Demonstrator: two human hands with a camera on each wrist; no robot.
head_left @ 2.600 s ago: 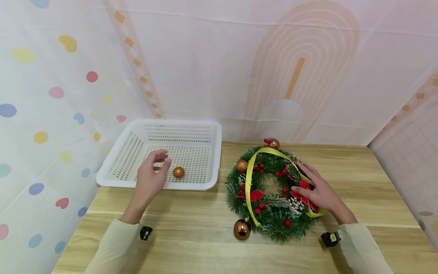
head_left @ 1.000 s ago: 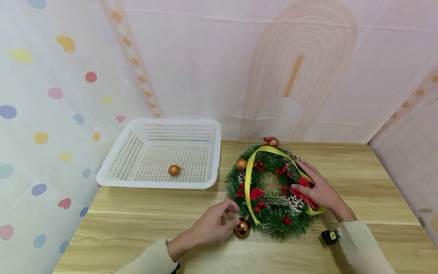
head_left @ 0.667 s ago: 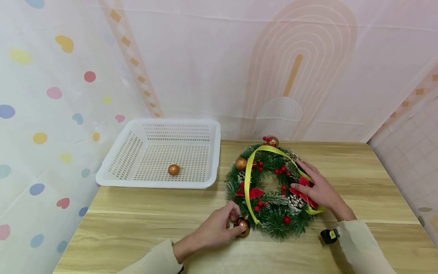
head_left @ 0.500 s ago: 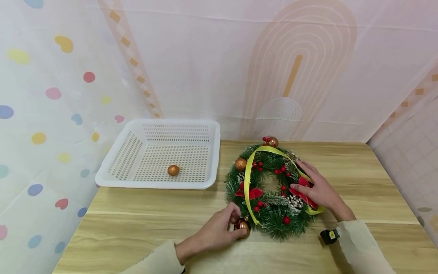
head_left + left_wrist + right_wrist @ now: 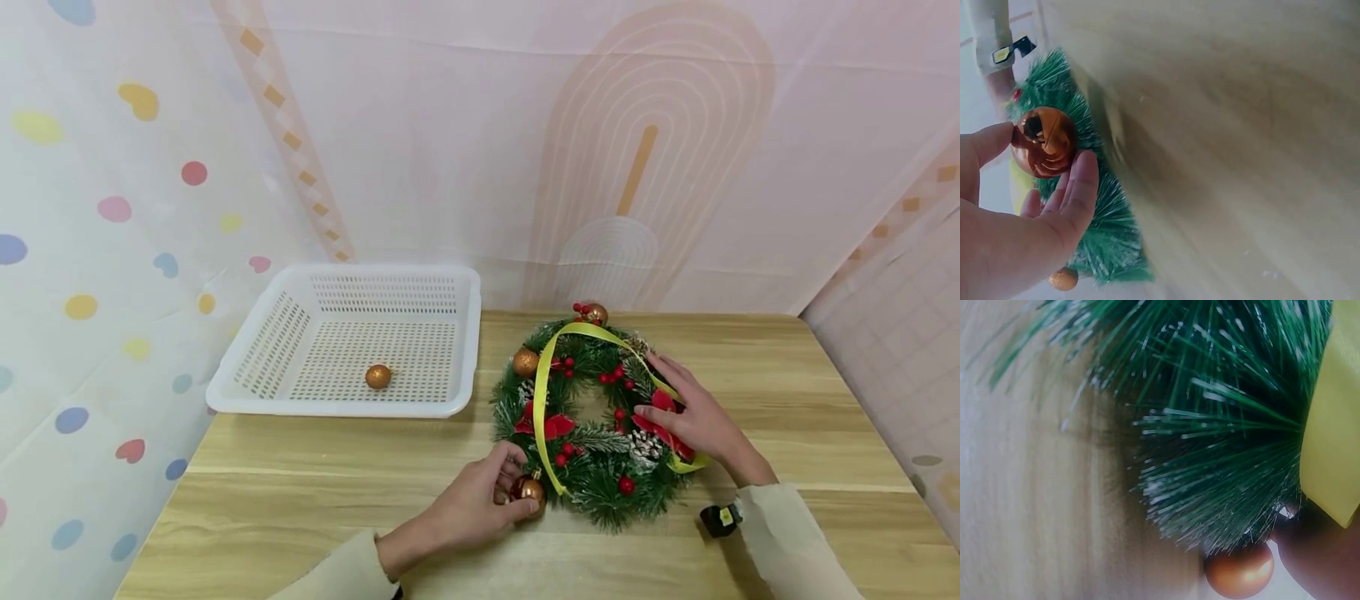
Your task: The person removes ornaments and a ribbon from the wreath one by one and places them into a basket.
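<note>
A green Christmas wreath [image 5: 600, 487] lies on the table, trimmed with red berries, red flowers, pine cones and copper baubles, with a yellow ribbon [image 5: 542, 400] looped over it. At its front left edge my left hand [image 5: 472, 504] pinches a shiny copper bauble [image 5: 1047, 142] between thumb and fingers; the bauble sits right against the green needles. My right hand [image 5: 697, 417] rests on the wreath's right side, fingers extended over a red flower [image 5: 663, 402] and the ribbon. In the right wrist view, green needles and the ribbon fill much of the picture.
A white perforated plastic basket [image 5: 341, 408] stands at the back left, holding one glittery copper bauble [image 5: 378, 377]. Behind the wooden table [image 5: 315, 492] hangs a patterned cloth backdrop [image 5: 450, 150]. Black wrist devices [image 5: 720, 521] are worn at the sleeves.
My left hand has moved from over the basket to the wreath's front left and taken hold of the shiny bauble. The glittery bauble in the basket shifted slightly left. My right hand stayed put.
</note>
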